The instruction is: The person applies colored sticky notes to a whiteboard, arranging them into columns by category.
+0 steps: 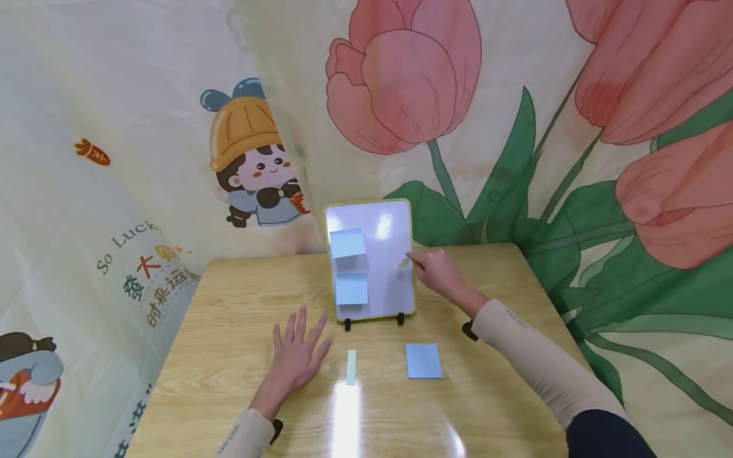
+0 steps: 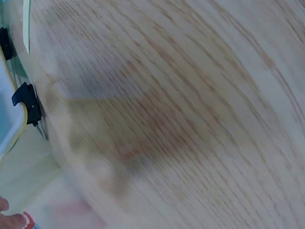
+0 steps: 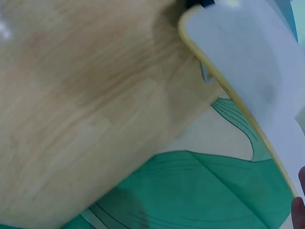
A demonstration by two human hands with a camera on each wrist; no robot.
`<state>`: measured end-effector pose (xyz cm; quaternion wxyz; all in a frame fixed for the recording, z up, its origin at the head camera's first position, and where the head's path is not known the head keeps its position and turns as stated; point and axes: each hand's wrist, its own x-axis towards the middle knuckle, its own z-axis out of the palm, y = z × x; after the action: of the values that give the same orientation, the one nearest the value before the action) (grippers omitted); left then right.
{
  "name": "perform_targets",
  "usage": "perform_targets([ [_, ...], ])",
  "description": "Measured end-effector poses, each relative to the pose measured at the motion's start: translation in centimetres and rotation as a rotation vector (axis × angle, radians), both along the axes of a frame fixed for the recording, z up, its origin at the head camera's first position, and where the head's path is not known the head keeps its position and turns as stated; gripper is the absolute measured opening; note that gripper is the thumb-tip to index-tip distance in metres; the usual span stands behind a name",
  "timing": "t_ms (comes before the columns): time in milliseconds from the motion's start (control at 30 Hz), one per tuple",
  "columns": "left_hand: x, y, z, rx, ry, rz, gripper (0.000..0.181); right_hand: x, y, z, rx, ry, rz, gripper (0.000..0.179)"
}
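Observation:
A small whiteboard (image 1: 386, 289) with a yellow rim stands upright on black feet. Two blue sticky notes (image 1: 347, 243) are on its left half, one above the other. At the board's right edge my right hand (image 1: 438, 270) pinches a small pale green sticky strip (image 1: 403, 263); in the right wrist view only its fingertips (image 3: 299, 212) show. My left hand (image 1: 298, 353) rests on the table with fingers spread, holding nothing. Beside it on the tabletop lies another pale green strip (image 1: 351, 367), and farther right a blue sticky note pad (image 1: 424, 361).
The wooden table (image 1: 246, 292) reaches back to a printed cloth (image 1: 366, 172) with tulips and a cartoon figure. Black feet (image 2: 29, 102) of the board stick out towards me. Light glares off the table's front part.

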<state>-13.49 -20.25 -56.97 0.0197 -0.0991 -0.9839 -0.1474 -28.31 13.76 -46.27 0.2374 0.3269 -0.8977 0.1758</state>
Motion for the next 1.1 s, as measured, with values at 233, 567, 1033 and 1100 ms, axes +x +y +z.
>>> perform_targets([
  [233, 0.0, 0.7, -0.3, 0.029, -0.008, 0.003, 0.06, -1.4, -1.2, 2.3, -0.009, 0.121, -0.023, 0.023],
  [567, 0.4, 1.5, -0.2, 0.032, -0.017, 0.001, 0.06, -3.4, -3.2, 4.1, -0.035, 0.2, -0.072, 0.027],
  [1033, 0.6, 2.2, 0.2, 0.041, -0.024, -0.004, 0.059, -3.1, -5.3, 2.9, 0.054, 0.268, -0.217, 0.022],
  [1100, 0.5, 2.2, 0.3, 0.045, -0.013, -0.005, 0.059, -2.7, -5.6, 2.4, 0.072, 0.299, -0.205, 0.019],
])
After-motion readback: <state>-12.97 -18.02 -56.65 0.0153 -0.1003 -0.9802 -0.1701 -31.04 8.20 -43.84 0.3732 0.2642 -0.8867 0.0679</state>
